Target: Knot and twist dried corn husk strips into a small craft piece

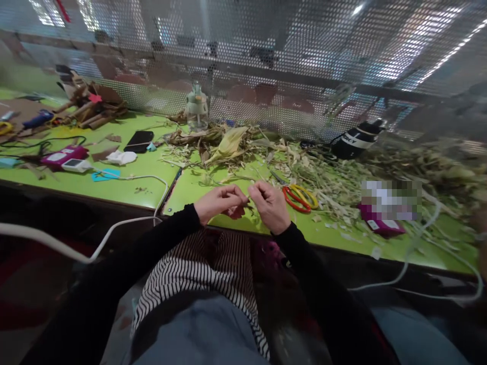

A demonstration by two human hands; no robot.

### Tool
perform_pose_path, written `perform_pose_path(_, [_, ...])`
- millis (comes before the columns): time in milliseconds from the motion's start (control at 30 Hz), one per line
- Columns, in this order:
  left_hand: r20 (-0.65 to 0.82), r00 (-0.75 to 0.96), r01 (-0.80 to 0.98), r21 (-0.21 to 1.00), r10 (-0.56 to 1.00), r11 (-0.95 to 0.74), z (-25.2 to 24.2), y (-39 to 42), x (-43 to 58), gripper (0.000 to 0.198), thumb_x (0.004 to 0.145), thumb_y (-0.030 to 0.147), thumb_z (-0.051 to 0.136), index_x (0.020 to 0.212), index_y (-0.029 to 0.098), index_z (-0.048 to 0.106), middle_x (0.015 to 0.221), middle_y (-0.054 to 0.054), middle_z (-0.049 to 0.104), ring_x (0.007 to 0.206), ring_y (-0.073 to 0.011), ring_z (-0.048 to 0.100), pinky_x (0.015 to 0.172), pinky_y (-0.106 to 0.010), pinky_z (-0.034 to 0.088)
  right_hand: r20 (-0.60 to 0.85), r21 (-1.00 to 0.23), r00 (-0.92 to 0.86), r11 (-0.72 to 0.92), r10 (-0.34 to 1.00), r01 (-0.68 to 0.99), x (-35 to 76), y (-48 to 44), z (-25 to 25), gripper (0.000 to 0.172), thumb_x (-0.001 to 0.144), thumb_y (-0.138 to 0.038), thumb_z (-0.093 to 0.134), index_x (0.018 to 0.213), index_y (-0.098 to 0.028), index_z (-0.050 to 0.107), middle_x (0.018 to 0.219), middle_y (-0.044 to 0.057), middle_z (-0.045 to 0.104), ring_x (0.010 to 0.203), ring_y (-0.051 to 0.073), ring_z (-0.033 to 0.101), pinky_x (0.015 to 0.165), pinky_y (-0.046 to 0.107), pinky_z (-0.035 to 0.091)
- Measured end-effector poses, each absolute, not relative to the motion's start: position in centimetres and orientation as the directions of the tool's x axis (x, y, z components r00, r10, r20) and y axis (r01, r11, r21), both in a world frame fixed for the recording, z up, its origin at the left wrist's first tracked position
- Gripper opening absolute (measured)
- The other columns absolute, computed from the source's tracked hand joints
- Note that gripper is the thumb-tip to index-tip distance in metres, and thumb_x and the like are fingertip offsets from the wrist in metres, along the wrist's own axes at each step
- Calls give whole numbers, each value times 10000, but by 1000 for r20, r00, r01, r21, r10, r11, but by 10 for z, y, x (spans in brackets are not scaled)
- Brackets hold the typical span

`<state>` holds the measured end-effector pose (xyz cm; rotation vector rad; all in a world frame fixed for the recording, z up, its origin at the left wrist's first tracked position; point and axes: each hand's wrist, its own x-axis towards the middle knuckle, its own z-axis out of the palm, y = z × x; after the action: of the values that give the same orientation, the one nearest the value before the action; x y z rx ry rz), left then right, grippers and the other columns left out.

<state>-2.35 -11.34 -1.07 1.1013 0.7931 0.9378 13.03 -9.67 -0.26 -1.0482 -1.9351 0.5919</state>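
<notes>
Close to the table's front edge, my left hand (222,203) and my right hand (270,207) meet with fingertips pinched together. Between them is a thin greenish strip of plant material (254,210), like dried husk; most of it is hidden by the fingers. Scissors (300,197) with red and yellow handles lie just right of my right hand, blades pointing away to the left. Beyond both hands, a pale yellow-green corn husk (230,144) rests on a heap of dry husk scraps (266,147).
A light green table (198,190) has a seam left of my hands. On it are a black phone (139,141), a pale green bottle (197,109), a tipped black bottle (357,139) and magenta boxes (64,156). White cables (114,230) hang over the front edge. Perforated metal mesh (247,66) stands behind.
</notes>
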Motion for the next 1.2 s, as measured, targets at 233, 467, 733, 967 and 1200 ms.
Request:
perform_pose_path(233, [-144,330,-329,909,933,257,-11,-79,-25,242,753,329,659,734,135,516,613,-21,634,559,-95,612,615,-252,506,350,-776,-304,456,886,435,138,-49,3,373,889,-468,420,625,-205,397,546,-43,348,491,91,313,472,238,269])
perform_pose_path(467, [-160,94,-455,871,983,186,-21,-42,-20,158,780,264,617,907,169,610,821,-22,674,768,-108,635,843,-290,481,362,-547,-392,534,845,645,134,-27,-3,316,873,-447,478,726,-179,556,584,-15,533,509,100,441,494,236,298])
perform_pose_path(733, [-147,250,-372,898,957,235,-28,-27,-19,330,697,261,706,980,146,581,704,5,634,679,-83,595,729,-234,480,372,-408,-422,554,827,725,131,-18,-18,172,816,-214,490,649,-190,457,549,-30,502,467,91,405,486,225,284])
perform_pose_path(967, [-159,248,-396,884,956,250,-27,-25,-17,340,720,296,684,999,151,556,706,9,633,650,-74,586,691,-220,491,455,-122,-495,602,740,789,134,-21,-18,207,866,-283,476,692,-177,507,618,8,553,548,117,450,510,240,272])
perform_pose_path(1200, [-192,291,-394,869,937,300,-24,-30,-13,297,782,356,611,1006,164,572,813,-9,646,675,-63,576,690,-198,477,508,-26,-519,614,688,789,136,-22,-21,170,879,-267,485,761,-161,547,681,29,600,605,134,505,540,243,320])
